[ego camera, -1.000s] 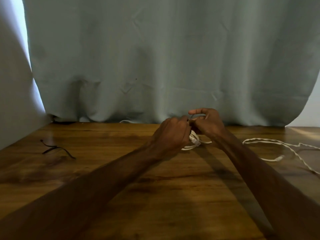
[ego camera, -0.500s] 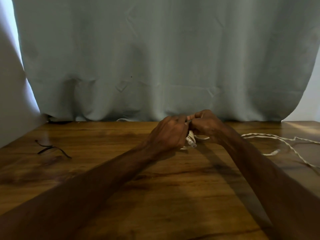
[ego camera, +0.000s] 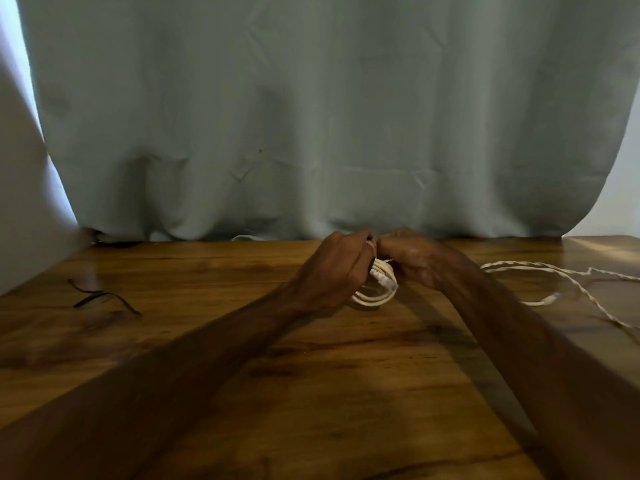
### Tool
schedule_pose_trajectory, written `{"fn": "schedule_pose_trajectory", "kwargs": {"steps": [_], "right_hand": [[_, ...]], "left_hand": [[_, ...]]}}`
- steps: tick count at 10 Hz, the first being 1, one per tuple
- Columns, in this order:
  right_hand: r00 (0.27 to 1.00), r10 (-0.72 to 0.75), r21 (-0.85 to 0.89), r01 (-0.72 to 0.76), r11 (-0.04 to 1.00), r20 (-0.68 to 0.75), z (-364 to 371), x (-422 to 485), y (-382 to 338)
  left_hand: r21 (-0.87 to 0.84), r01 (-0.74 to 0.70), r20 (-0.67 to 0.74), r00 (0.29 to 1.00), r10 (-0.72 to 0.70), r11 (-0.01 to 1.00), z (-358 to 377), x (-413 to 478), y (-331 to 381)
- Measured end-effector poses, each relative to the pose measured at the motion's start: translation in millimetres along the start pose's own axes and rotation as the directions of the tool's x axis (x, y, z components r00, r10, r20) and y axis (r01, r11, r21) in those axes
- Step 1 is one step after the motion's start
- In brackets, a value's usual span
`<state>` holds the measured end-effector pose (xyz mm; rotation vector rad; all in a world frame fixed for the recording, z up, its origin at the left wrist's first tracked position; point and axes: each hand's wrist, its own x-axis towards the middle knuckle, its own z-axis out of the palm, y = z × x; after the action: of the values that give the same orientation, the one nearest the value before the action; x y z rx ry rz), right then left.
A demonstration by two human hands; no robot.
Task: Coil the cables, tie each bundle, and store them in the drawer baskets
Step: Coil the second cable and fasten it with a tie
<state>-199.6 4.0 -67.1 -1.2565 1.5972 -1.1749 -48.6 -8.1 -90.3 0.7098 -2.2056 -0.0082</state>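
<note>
A coiled white cable [ego camera: 375, 292] hangs between my two hands near the back middle of the wooden table [ego camera: 311, 393]. My left hand [ego camera: 336, 268] grips the coil from the left, fingers curled round it. My right hand [ego camera: 412, 258] meets it from the right, its fingers curled at the top of the bundle, where something dark and thin shows between the hands. What the fingertips pinch is hidden. A second white twisted cable [ego camera: 554, 275] lies loose on the table to the right.
A thin black tie or cord [ego camera: 104, 296] lies on the table at the left. A grey-green curtain [ego camera: 311, 116] hangs along the table's back edge. A pale wall [ego camera: 20, 202] borders the left side.
Both hands have closed together over the top of the coil, and the right forefinger, raised a second ago, has curled down. The coil now hangs lower below the hands.
</note>
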Motion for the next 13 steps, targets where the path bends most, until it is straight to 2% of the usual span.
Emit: {"fn": "schedule_pose_trajectory", "kwargs": {"steps": [1,2,3,4,5,6,8,9,10,11,12,13], "right_hand": [[1.0,0.014,0.007,-0.014,1.0,0.013,2.9,2.0,1.5],[0.997,0.06,-0.007,-0.06,0.998,0.054,1.9,5.9,3.9],[0.994,0.105,-0.025,-0.104,0.994,0.041,-3.5,5.0,4.9],[0.988,0.145,-0.008,-0.145,0.989,0.043,-5.8,3.3,5.6],[0.983,0.178,-0.034,-0.177,0.984,0.049,-3.4,1.0,5.3],[0.984,0.167,-0.06,-0.163,0.985,0.059,-1.5,1.2,6.2],[0.98,0.126,-0.111,-0.11,0.988,0.153,3.3,4.3,7.5],[0.973,0.087,-0.126,-0.061,0.99,0.213,7.1,1.5,4.2],[0.998,-0.032,-0.182,0.043,0.982,0.063,9.8,-0.8,0.5],[0.916,-0.37,-0.27,0.321,0.908,-0.157,13.6,-0.3,-1.8],[0.69,-0.651,-0.281,0.587,0.759,-0.317,24.5,-5.4,-4.4],[0.58,-0.793,-0.284,0.741,0.609,-0.188,33.5,-17.6,-11.2]], "left_hand": [[-0.064,0.061,-0.004,0.998,-0.061,0.996,-2.8,2.6,-2.5],[-0.024,-0.075,-0.062,0.995,0.073,0.997,-7.7,0.1,-3.8],[0.061,-0.213,-0.047,0.975,0.216,0.975,-10.6,-2.7,-3.9],[-0.033,-0.147,-0.054,0.988,0.145,0.989,-8.8,-1.6,-4.4],[-0.037,-0.131,-0.051,0.99,0.129,0.991,-6.6,-2.9,-3.0],[-0.038,-0.141,-0.057,0.989,0.138,0.989,-5.3,-3.6,-2.1],[0.144,-0.229,-0.046,0.97,0.238,0.963,-3.1,-5.4,-10.7],[0.076,-0.129,-0.04,0.99,0.132,0.989,-5.4,-6.2,-14.4],[0.009,-0.124,-0.088,0.988,0.124,0.992,-2.1,-4.1,-20.7],[-0.086,0.204,-0.17,0.962,-0.216,0.975,-6.1,1.4,-27.5],[-0.113,0.382,-0.17,0.902,-0.397,0.917,-6.4,3.6,-48.1],[-0.166,0.522,-0.186,0.817,-0.546,0.837,-11.6,3.8,-59.8]]}}
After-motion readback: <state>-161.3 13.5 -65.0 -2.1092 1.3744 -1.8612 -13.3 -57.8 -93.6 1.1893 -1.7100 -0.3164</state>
